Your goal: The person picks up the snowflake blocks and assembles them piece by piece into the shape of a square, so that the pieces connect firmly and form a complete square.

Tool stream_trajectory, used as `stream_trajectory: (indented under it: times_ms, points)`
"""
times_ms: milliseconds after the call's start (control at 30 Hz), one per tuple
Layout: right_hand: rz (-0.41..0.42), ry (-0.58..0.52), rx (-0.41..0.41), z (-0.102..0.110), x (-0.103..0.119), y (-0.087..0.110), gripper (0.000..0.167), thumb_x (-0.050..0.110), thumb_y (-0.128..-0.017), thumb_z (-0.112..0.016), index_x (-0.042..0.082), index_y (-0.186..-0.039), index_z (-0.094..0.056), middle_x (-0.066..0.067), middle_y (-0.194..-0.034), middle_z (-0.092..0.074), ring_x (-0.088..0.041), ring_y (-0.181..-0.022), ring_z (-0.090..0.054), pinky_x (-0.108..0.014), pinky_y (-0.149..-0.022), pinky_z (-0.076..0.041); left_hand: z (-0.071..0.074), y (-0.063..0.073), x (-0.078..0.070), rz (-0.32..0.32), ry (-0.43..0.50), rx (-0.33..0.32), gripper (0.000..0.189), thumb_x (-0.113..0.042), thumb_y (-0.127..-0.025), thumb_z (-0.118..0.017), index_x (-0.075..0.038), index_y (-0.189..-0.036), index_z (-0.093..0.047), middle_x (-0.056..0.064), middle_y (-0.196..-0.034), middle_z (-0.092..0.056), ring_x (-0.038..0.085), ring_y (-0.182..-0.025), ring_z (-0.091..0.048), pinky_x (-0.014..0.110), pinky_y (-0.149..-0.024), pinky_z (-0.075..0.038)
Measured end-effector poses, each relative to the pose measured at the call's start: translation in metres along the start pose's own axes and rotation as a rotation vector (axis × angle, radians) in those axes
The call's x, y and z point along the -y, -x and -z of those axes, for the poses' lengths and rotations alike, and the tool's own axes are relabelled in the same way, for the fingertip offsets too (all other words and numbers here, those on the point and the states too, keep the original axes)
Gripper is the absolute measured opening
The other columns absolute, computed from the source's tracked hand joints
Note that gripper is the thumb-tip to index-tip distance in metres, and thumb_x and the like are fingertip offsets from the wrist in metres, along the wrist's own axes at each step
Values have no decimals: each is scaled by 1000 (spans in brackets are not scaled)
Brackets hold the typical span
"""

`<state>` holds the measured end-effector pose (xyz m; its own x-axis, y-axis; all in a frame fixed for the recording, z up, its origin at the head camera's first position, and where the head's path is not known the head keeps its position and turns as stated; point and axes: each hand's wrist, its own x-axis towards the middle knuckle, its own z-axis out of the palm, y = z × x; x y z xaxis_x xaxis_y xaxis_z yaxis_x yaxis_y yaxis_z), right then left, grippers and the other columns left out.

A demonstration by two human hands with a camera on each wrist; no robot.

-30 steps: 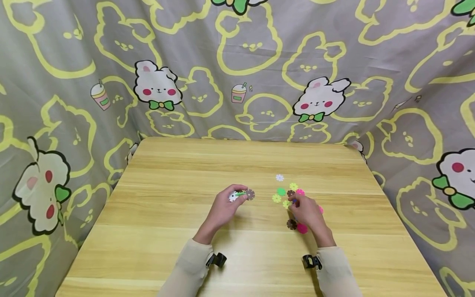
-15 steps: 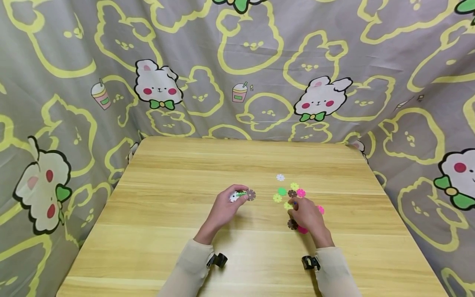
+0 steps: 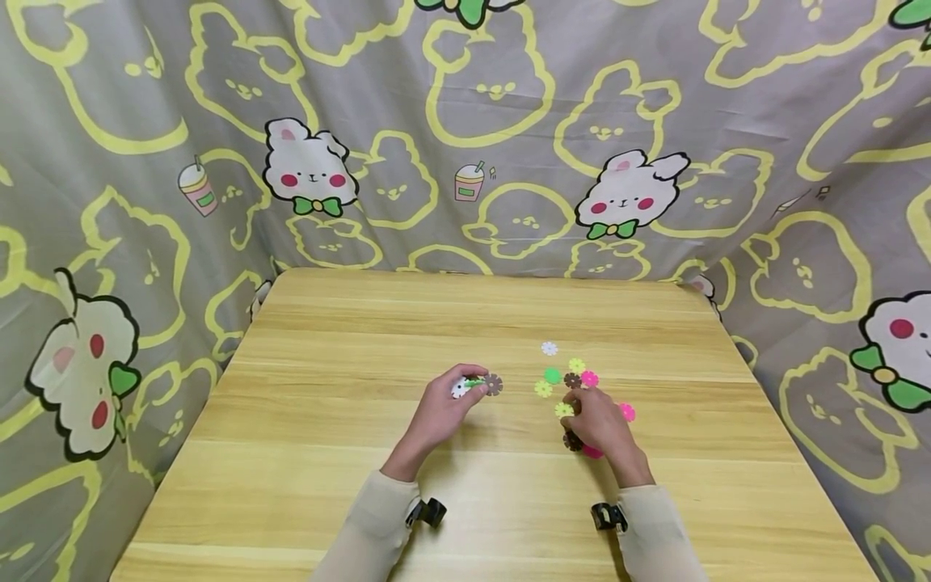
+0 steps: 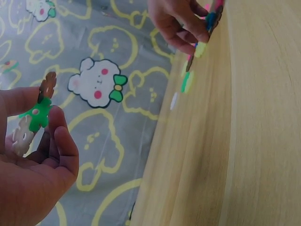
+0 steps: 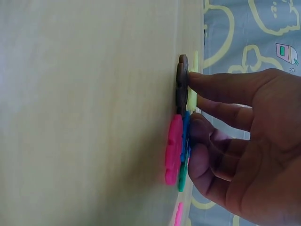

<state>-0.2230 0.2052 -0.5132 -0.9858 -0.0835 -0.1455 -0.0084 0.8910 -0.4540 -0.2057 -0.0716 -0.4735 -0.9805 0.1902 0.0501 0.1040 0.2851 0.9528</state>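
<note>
My left hand [image 3: 445,408] is raised over the middle of the table, pinching a joined chain of notched plastic snowflake discs between thumb and fingers. In the left wrist view the chain has a white disc [image 4: 21,136], a green disc [image 4: 40,115] and a brown disc [image 4: 48,84]. My right hand [image 3: 602,422] is low over loose discs on the right, thumb and forefinger spread apart. In the right wrist view its fingertips lie right by a dark brown disc [image 5: 182,84], a blue disc [image 5: 185,136] and a pink disc [image 5: 173,149]. The hand partly hides the discs beneath.
Around the right hand lie a white disc [image 3: 549,348], a green disc [image 3: 553,377], several yellow ones and a pink disc [image 3: 627,413]. The wooden table [image 3: 349,323] is bounded at back and sides by a patterned curtain [image 3: 407,97].
My right thumb and forefinger have spread apart, and the dark blue piece by the fingertips is out of sight in the head view. The left hand has barely shifted, still gripping the chain.
</note>
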Motion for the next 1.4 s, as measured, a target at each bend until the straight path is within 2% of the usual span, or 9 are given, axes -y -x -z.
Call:
stream_trajectory:
  times_ms: [133,233,433,667,833,1067,1400]
  points:
    - [-6,-17,11,-1,2,1,30,15,-80,-76,11,-105,-61,-4,-85,-61,-18,-70,-53,-29,-56,-41,0,0,0,-9,4,1,26,-31,-93,-64,-21,-117,-65,5,-109,-68,13,-80,-59,24,-63,-51]
    - [20,-54,1,-2,4,3,26,13,-83,-73,12,-105,-58,-3,-85,-62,-17,-69,-54,-30,-57,-42,0,0,0,-5,9,0,26,-31,-93,-64,-21,-117,-65,5,-109,-68,13,-80,-59,24,-64,-50]
    - [132,-192,-99,-4,17,7,25,15,-87,-71,11,-111,-66,-2,-90,-66,-14,-78,-63,-29,-68,-51,0,1,1,8,-4,-4,24,-30,-93,-64,-24,-116,-65,0,-109,-68,12,-81,-59,24,-64,-50]
    - [288,-333,-205,7,43,14,18,21,-90,-69,16,-107,-70,2,-82,-65,-10,-70,-56,-23,-60,-48,-1,1,3,-5,1,-6,28,-30,-93,-65,-21,-119,-65,4,-112,-68,14,-85,-60,24,-68,-51]
    - [341,-399,-234,13,59,17,16,23,-91,-68,17,-105,-70,3,-82,-65,-11,-68,-55,-23,-59,-48,-1,0,3,-12,-10,-6,31,-31,-93,-64,-17,-121,-65,3,-116,-67,15,-93,-62,24,-75,-52]
    - [390,-443,-250,14,71,17,13,19,-90,-69,15,-102,-70,1,-83,-67,-10,-71,-58,-24,-63,-51,-1,0,2,-13,-12,6,29,-30,-94,-63,-19,-120,-65,0,-115,-67,13,-93,-62,26,-76,-53]
    - [483,-411,-270,13,77,17,10,17,-89,-70,16,-99,-71,5,-85,-67,-6,-69,-55,-22,-60,-50,-2,0,0,-10,16,29,26,-28,-94,-63,-22,-119,-66,1,-113,-68,13,-89,-62,25,-73,-53]
